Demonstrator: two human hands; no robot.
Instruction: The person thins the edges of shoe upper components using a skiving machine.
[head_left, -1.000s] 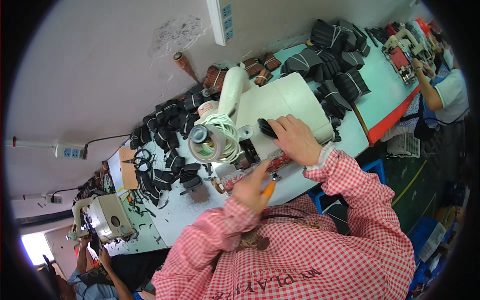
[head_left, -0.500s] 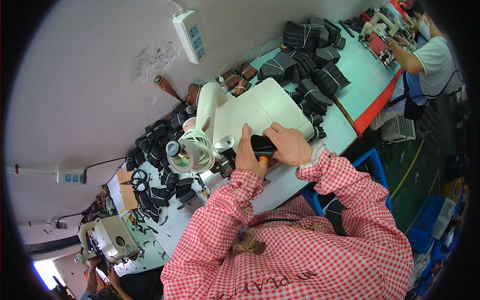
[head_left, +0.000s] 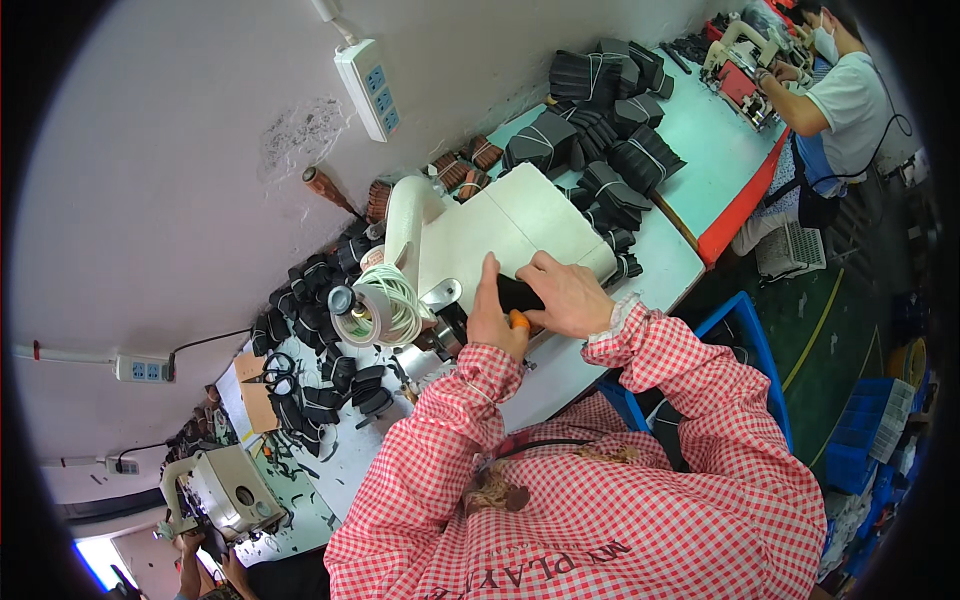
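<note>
A small black piece point(head_left: 518, 294), like leather or fabric, is held between both hands at the near edge of a cream machine point(head_left: 515, 228) with a flat top. My left hand point(head_left: 492, 318) grips its left side, fingers pointing up and an orange cover on the thumb. From the right, my right hand point(head_left: 572, 297) pinches the same piece with bent fingers. Left of the hands are the machine's metal parts and a white cup wound with pale cord point(head_left: 385, 305). The piece's lower edge is partly hidden by my fingers.
Tied black bundles point(head_left: 600, 120) lie behind the machine, and more black pieces point(head_left: 340, 375) left of it. A wooden-handled tool point(head_left: 328, 188) leans near the wall. A blue crate point(head_left: 745, 345) stands at right. Co-workers use machines at far right point(head_left: 740, 75) and lower left point(head_left: 225, 490).
The view has shifted slightly. The black piece has turned a little in my fingers and shows a flatter, duller face; both hands keep hold beside the machine.
</note>
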